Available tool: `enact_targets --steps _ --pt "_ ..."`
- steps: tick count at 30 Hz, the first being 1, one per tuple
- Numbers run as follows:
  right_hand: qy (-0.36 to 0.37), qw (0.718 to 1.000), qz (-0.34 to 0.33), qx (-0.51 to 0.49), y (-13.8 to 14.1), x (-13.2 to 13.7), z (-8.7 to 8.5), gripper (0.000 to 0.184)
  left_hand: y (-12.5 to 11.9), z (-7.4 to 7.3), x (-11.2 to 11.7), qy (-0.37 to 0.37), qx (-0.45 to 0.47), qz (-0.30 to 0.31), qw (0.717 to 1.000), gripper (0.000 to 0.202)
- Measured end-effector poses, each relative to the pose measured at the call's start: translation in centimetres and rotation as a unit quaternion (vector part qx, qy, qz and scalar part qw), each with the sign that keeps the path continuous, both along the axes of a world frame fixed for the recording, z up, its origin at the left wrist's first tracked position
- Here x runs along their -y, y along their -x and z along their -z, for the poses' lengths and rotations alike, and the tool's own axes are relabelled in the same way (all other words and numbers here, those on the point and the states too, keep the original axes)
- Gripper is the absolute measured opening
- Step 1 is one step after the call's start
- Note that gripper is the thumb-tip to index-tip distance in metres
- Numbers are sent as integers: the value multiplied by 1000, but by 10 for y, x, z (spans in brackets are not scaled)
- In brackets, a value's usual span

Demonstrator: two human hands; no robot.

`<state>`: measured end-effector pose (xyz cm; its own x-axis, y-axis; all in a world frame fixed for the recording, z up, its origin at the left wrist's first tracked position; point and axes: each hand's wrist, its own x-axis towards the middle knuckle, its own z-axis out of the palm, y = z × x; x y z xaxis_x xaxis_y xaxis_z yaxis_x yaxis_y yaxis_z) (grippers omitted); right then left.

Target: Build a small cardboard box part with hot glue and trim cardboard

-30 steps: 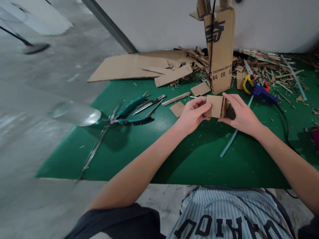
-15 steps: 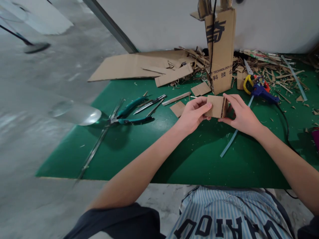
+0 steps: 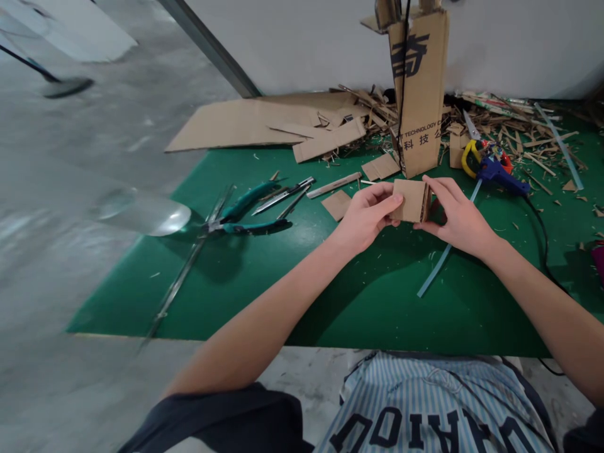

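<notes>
A small cardboard box [image 3: 411, 200] is held above the green table between both hands. My left hand [image 3: 370, 214] grips its left side, thumb lying on the flat front face. On the right, my right hand [image 3: 452, 211] holds the opposite edge with fingers above and thumb below. Just beyond my right hand lies a blue hot glue gun [image 3: 503, 176], with a translucent glue stick [image 3: 446, 255] reaching toward the table's front. Cardboard scraps [image 3: 336, 205] lie beside my left hand.
Green-handled pliers [image 3: 252, 211], a utility knife [image 3: 285, 195] and a clear bottle-like object [image 3: 163, 215] are on the left. A tall cardboard structure [image 3: 419, 100] stands behind my hands, amid shredded cardboard. Yellow-and-red-handled scissors [image 3: 469, 158] lie by the glue gun. A black cord [image 3: 542, 233] trails down the right.
The box has turned slightly, so its layered right edge shows a little differently. Both hands keep their hold almost in the same place.
</notes>
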<state>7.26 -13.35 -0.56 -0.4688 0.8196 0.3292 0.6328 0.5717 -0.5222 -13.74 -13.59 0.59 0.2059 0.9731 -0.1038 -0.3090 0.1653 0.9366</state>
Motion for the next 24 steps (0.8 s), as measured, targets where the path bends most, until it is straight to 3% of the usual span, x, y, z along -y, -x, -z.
enact_targets --steps 18,24 --pt "-4 999 1 41 0 -2 -2 85 0 -1 -1 -6 -1 5 1000 44" --pt "7 999 0 47 -3 0 -4 98 3 0 -1 -12 -8 17 1000 41"
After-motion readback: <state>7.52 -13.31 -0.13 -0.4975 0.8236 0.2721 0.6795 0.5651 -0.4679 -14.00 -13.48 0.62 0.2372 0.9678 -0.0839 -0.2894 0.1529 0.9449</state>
